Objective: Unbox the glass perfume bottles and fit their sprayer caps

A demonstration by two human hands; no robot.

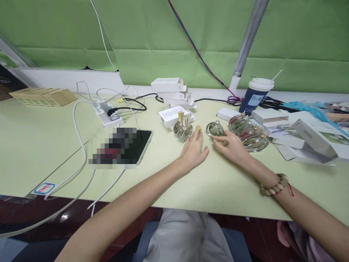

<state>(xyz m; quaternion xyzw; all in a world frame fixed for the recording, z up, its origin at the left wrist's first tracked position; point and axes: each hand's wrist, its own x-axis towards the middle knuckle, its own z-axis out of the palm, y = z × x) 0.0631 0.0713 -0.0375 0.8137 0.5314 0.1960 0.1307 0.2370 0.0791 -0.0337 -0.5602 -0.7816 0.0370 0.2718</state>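
Note:
My left hand (pixel 193 149) rests low over the table, fingers bent forward around a small gold cap (pixel 200 128) that peeks out at their tips; its thumb stands apart. Just left of those fingers are two rounded glass perfume bottles, one with a gold cap (pixel 180 116) and one with a silver cap (pixel 185 120). With index finger and thumb, my right hand (pixel 231 147) grips the near edge of an uncapped round glass perfume bottle (pixel 215 128). Beside that hand lie several more glass bottles (pixel 252 138) in a row, partly hidden by it.
Small white boxes (pixel 170 85) are stacked at the back. A dark blue cup (pixel 253 96) with a straw stands behind the bottles. Opened white cartons (pixel 308 142) lie at right. At left are a tablet (pixel 141 147), a power strip (pixel 105 114), white cables and brown boxes (pixel 40 96).

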